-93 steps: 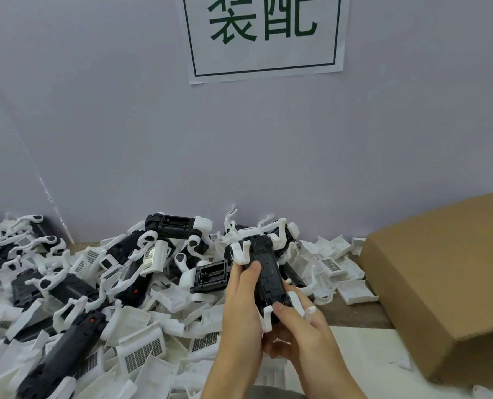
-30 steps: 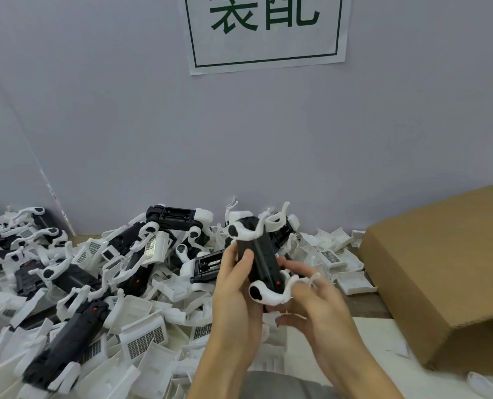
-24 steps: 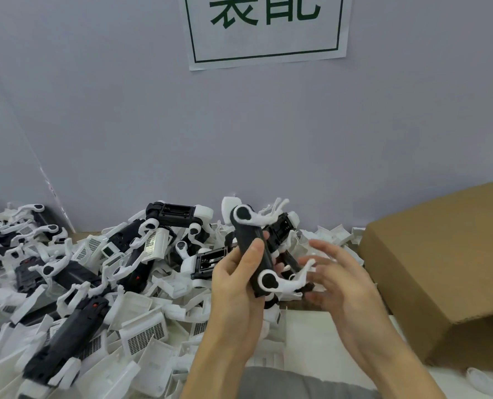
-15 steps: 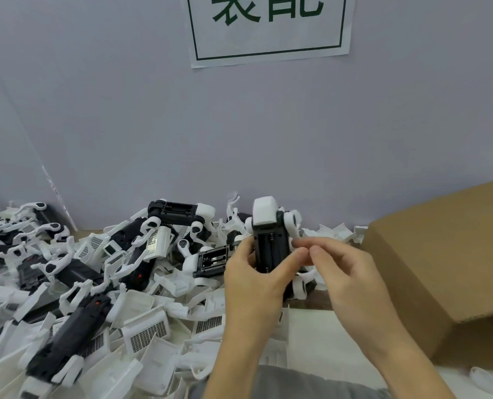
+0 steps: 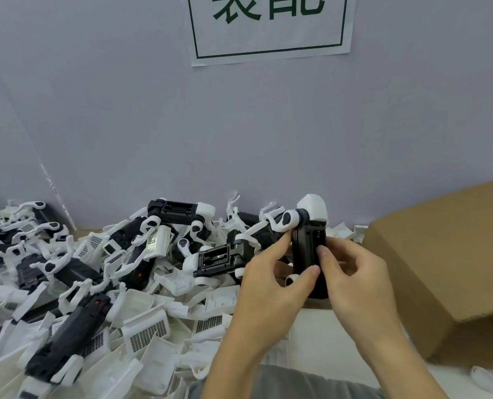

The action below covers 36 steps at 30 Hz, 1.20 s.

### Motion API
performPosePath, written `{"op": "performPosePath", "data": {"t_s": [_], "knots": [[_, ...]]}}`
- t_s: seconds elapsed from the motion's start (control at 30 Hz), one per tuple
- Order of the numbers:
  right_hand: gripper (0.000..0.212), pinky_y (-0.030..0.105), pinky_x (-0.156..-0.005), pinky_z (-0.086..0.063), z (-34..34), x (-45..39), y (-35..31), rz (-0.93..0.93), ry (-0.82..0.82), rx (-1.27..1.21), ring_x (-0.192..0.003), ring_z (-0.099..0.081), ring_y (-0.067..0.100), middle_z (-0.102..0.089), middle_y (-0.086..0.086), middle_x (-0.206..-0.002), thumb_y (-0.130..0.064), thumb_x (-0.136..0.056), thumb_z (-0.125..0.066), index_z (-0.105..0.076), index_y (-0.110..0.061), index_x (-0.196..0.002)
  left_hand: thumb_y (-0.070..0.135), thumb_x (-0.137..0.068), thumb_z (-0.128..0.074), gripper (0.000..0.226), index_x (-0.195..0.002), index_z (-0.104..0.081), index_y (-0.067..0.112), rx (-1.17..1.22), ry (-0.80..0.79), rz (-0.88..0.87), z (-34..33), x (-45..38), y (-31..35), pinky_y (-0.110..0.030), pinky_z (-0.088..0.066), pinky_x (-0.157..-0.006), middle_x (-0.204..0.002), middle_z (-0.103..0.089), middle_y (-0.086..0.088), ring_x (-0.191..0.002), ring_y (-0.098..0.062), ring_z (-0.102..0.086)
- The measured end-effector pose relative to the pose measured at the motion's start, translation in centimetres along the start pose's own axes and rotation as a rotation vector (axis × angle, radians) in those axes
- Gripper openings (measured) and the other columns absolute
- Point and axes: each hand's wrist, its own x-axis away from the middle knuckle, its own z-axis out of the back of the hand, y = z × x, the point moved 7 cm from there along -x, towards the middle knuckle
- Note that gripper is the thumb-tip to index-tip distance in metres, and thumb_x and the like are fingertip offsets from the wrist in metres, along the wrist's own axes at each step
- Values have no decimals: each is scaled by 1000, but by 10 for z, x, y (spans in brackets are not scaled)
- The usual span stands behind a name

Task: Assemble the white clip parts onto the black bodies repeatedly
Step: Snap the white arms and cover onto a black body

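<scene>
While left hand [image 5: 264, 283] grip pinches upright black body [image 5: 308, 254], right hand [image 5: 351, 272] grip pinches its side.

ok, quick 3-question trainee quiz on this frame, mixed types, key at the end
1. True or false: both hands hold the same black body.
2. Multiple choice: the cardboard box sits A) left of the hands, B) right of the hands, C) behind the pile of parts.
3. Fill in: the cap at the top end of the held body is coloured ____.

Key
1. True: the left hand and the right hand both grip it, upright.
2. B.
3. White.
</scene>
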Motion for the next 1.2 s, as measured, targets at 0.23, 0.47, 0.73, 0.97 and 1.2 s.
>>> {"op": "performPosePath", "data": {"t_s": [0.23, 0.47, 0.73, 0.97, 1.2], "knots": [[21, 14, -72, -54, -13, 4, -18, 32, -178, -125, -89, -72, 5, -78, -12, -93, -18, -98, -61, -77, -31, -97, 12, -100, -59, 20, -114, -72, 13, 353, 125, 119, 12, -3, -16, -26, -60, -73, -103, -78, -8, -98, -23, -75], [25, 26, -73, -47, 10, -6, 12, -161, 49, -109, -71, -65, 1, -75, -9, -80, -8, -98, -55, -75, -23, -94, 38, -91, -58, 34, -110, -77, 16, 593, 343, 116, 35, -1, -23, -49, -58, -91, -114, -75, -17, -106, -33, -72], [18, 37, -67, -50, 3, 3, 77, -388, 4, 176, -74, -66, 29, -71, 8, -81, -3, -88, -59, -66, -18, -92, 37, -87, -60, 35, -103, -80, 13, 663, 353, 134, 37, 0, -27, -30, -60, -66, -106, -76, -19, -91, -25, -75], [43, 26, -49, -34, -30, 18, 86, -372, -431, 656, -48, -40, 12, -51, 2, -48, -33, -89, -59, -52, -12, -52, 36, -85, -61, 41, -109, -77, 7, 654, 318, 200, 28, 1, -30, -40, -64, -73, -108, -75, -22, -97, -30, -74], [50, 29, -50, -24, -38, 22, 74, -304, -428, 673, -51, -27, 14, -32, -3, -43, -32, -87, -63, -40, -13, -47, 38, -85, -63, 34, -106, -79, 17, 573, 301, 228, 25, 2, -32, -56, -56, -93, -111, -75, -20, -108, -40, -69]]}}
